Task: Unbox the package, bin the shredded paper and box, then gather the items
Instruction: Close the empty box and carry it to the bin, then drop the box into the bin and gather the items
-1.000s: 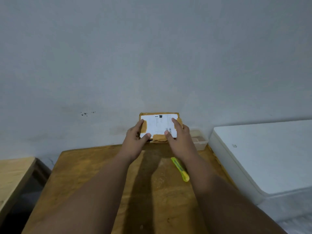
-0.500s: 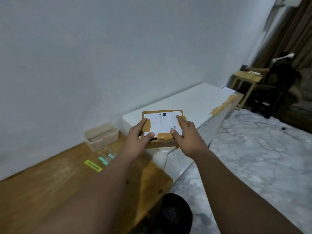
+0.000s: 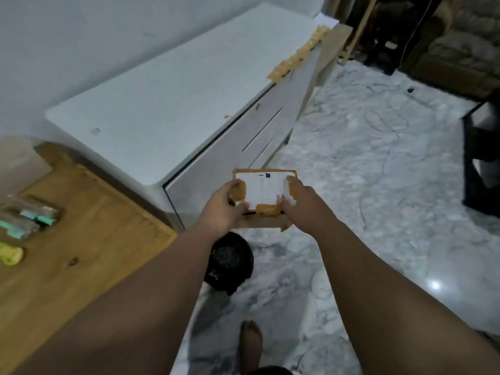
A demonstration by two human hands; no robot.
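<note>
Our left hand (image 3: 220, 209) and right hand (image 3: 305, 205) pinch the box (image 3: 263, 197) by its short ends. The black bin (image 3: 230, 262) sits on the floor just below — nearer our left hand.

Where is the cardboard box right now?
The cardboard box is mid-frame in the head view, held between the left hand and right hand, off the table, just beyond the black bin.

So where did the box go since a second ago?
The box left the wooden table: the person turned right and carried it out over the marble floor, and it's now above the black bin. The left hand and right hand grip its sides as before. The items on the table stayed put.
</note>
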